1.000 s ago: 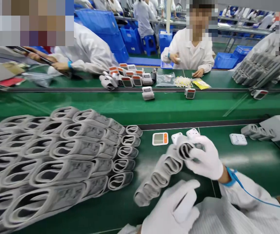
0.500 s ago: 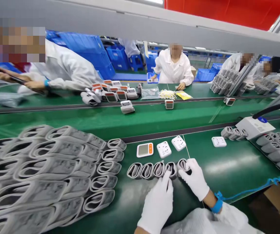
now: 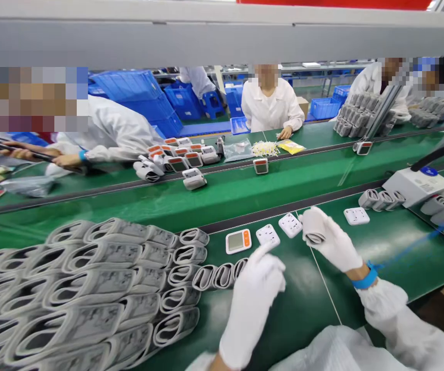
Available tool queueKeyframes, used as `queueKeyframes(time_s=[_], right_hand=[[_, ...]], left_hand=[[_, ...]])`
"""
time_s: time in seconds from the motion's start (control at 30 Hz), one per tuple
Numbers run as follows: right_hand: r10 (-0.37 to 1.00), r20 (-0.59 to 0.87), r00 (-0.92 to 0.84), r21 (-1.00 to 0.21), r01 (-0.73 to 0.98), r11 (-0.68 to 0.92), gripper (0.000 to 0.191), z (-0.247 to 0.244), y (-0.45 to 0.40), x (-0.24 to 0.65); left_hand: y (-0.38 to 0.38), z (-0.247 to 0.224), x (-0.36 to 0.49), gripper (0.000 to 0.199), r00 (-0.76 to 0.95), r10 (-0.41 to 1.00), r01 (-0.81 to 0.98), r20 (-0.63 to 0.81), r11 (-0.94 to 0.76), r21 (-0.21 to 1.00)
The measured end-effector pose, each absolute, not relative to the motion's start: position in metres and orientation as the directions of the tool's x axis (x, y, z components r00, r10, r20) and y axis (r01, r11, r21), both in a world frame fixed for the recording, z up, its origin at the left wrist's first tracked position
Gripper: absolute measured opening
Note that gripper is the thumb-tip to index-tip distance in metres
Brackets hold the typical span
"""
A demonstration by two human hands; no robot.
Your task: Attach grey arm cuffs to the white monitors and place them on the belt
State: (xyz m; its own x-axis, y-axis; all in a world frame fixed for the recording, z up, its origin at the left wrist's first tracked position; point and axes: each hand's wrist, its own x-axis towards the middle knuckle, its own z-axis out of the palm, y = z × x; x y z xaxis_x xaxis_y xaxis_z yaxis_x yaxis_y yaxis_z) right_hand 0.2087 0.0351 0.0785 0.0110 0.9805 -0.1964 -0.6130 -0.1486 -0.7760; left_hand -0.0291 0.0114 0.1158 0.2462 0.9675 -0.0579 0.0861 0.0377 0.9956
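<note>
My right hand (image 3: pixel 332 239), in a white glove, grips a rolled grey cuff (image 3: pixel 314 226) lifted above the green bench, just right of the white devices. My left hand (image 3: pixel 256 299), gloved too, hovers at the right end of a short row of rolled cuffs (image 3: pixel 224 275) and hides part of it. Its index finger stretches toward a white device lying back-up (image 3: pixel 268 236); whether it touches cannot be made out. Beside that lie another back-up device (image 3: pixel 290 225) and a blood pressure monitor (image 3: pixel 238 241) with its screen and orange buttons facing up.
Stacked grey cuffs (image 3: pixel 90 278) fill the left of the bench. To the right are a single white device (image 3: pixel 357 216), a few cuffs (image 3: pixel 382 200) and a white box (image 3: pixel 417 185). A green conveyor (image 3: pixel 222 198) runs behind, carrying monitors. Co-workers sit beyond it.
My right hand has lifted a cuff from the row and moved up and right with it. My left hand has shifted slightly, its index finger now outstretched. The view has tilted down.
</note>
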Motion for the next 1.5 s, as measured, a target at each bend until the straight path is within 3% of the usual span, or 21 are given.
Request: queueKeyframes(time_s=[0.03, 0.1, 0.2, 0.3, 0.57, 0.73, 0.83, 1.1, 1.27, 1.5], right_hand=[[0.990, -0.140, -0.028, -0.793, -0.595, -0.129, 0.070, 0.090, 0.047, 0.202], [0.999, 0.015, -0.042, -0.867, -0.499, -0.008, 0.085, 0.112, 0.073, 0.186], [0.966, 0.242, 0.086, -0.934, -0.248, 0.256, 0.101, 0.145, 0.113, 0.157], [0.928, 0.346, 0.138, -0.912, -0.183, 0.367, 0.094, 0.168, 0.143, 0.129], [0.899, 0.405, -0.167, -0.887, -0.309, 0.342, 0.079, 0.161, 0.172, 0.081], [0.873, 0.421, -0.246, -0.904, -0.030, 0.427, 0.067, 0.156, 0.168, 0.091], [0.861, 0.431, -0.270, -0.882, 0.075, 0.465, 0.074, 0.157, 0.165, 0.102], [0.876, 0.415, -0.246, -0.908, -0.047, 0.417, 0.099, 0.150, 0.169, 0.103], [0.841, 0.508, -0.187, -0.843, 0.091, 0.530, 0.086, 0.152, 0.174, 0.112], [0.805, 0.490, -0.336, -0.774, 0.258, 0.579, 0.080, 0.155, 0.175, 0.120]], left_hand=[[0.026, 0.128, -0.018, 0.042, 0.259, 0.963, 0.013, -0.076, 0.075, 0.997], [0.055, 0.150, 0.001, 0.072, 0.270, 0.941, -0.326, -0.203, 0.288, 0.900], [0.090, 0.173, 0.009, 0.067, 0.239, 0.940, -0.585, -0.243, 0.339, 0.737], [0.110, 0.183, -0.009, 0.056, 0.227, 0.954, -0.664, -0.197, 0.300, 0.685], [0.129, 0.188, -0.054, 0.055, 0.154, 0.983, -0.539, -0.096, 0.165, 0.826], [0.139, 0.179, -0.062, 0.070, 0.176, 0.983, -0.443, -0.049, 0.124, 0.888], [0.142, 0.176, -0.070, 0.076, 0.165, 0.983, -0.380, -0.078, 0.136, 0.915], [0.143, 0.185, -0.073, 0.074, 0.154, 0.986, -0.450, -0.070, 0.133, 0.883], [0.148, 0.175, -0.076, 0.102, 0.230, 0.970, -0.435, -0.076, 0.172, 0.884], [0.154, 0.158, -0.075, 0.124, 0.334, 0.932, -0.303, -0.141, 0.248, 0.920]])
